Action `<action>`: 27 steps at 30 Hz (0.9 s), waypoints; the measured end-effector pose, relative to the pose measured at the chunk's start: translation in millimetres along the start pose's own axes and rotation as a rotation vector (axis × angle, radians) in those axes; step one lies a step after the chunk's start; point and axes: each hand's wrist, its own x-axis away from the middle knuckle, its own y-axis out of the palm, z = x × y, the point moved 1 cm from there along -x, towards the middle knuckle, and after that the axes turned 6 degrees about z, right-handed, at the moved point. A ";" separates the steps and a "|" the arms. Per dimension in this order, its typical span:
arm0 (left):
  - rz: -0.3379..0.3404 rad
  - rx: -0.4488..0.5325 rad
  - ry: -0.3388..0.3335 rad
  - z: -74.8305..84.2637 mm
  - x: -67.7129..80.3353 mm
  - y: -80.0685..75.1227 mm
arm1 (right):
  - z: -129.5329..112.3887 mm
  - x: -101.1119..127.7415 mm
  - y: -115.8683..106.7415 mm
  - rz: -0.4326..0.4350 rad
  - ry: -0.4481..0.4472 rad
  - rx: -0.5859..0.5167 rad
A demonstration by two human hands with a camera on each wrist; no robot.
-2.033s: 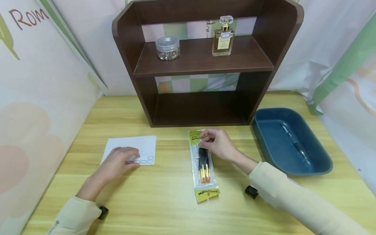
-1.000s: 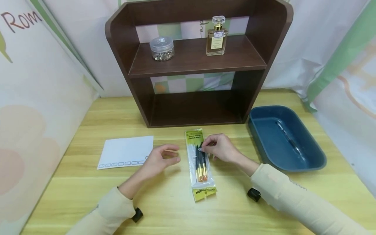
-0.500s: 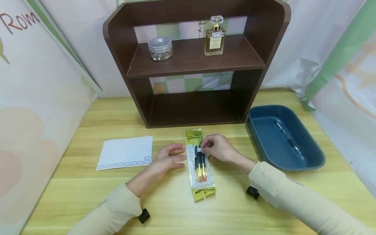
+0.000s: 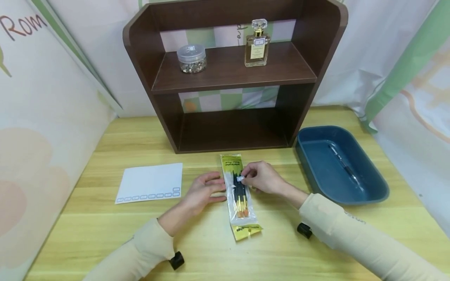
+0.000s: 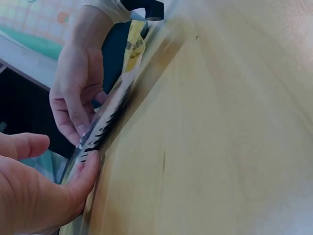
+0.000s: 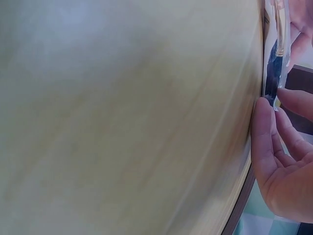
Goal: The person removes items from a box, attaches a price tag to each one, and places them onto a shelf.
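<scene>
Two hands work at one slim brush packet [image 4: 239, 195] that lies flat on the wooden counter [image 4: 211, 249], in front of the brown shelf unit [image 4: 232, 78] and left of the blue tray [image 4: 341, 168].

By its look the packet is light and limp: a clear plastic sleeve with yellow card ends, slippery on the wood and apt to slide or buckle if pushed from one side only. The brushes inside give it some stiffness along its length, so I judge the best hold is across the middle or at a card end, not on the bare film.

Its long axis runs away from the person, one yellow end toward the shelf unit and the other toward the near counter edge, tilted slightly right. The bristle tips point to the near end.

Left hand [image 4: 205, 189] lies with fairly straight fingers pressed against the packet's left edge, steadying it. Right hand [image 4: 261, 177] pinches a small white label [image 4: 240, 178] between thumb and forefinger on the packet's upper part.

A white sticker sheet [image 4: 151, 181] lies well apart to the left.
</scene>
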 end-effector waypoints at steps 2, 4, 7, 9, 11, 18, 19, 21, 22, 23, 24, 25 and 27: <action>0.005 -0.008 0.006 -0.6 -1.2 1.3 | 0.2 0.2 0.1 0.000 0.005 -0.004; 0.010 -0.012 0.012 -0.6 -2.3 2.8 | 0.8 0.3 -0.1 0.000 0.000 -0.004; 0.022 -0.017 0.020 0.5 -4.6 4.8 | 1.1 0.4 -0.4 0.004 -0.003 -0.003; 0.034 -0.025 0.022 0.6 -7.0 5.7 | 0.9 0.3 -0.4 0.006 -0.001 0.004; 0.044 -0.036 0.020 0.4 -9.4 6.5 | 0.4 0.2 -0.2 0.005 0.002 0.011; 0.074 -0.068 0.018 -4.3 -16.4 13.2 | -0.5 0.1 -0.3 -0.005 -0.005 0.025; 0.080 -0.071 0.019 -4.7 -16.7 14.4 | -0.7 0.3 -0.5 -0.006 -0.009 0.027; 0.090 -0.079 0.020 -4.9 -16.7 16.5 | -1.2 0.7 -1.6 -0.016 -0.023 0.033; 0.093 -0.084 0.020 -4.9 -16.7 17.2 | -1.5 0.8 -2.6 -0.021 -0.041 0.045; 0.095 -0.088 0.020 -4.9 -16.5 17.9 | -2.5 0.9 -3.9 -0.021 -0.053 0.061; 0.097 -0.089 0.016 -4.8 -16.3 18.4 | -3.9 1.1 -5.8 -0.022 -0.078 0.080; 0.099 -0.090 0.014 -4.7 -16.1 18.7 | -6.0 1.2 -8.0 -0.019 -0.099 0.099; 0.100 -0.093 0.012 -4.8 -15.7 19.2 | -12.3 1.7 -14.3 -0.008 -0.155 0.139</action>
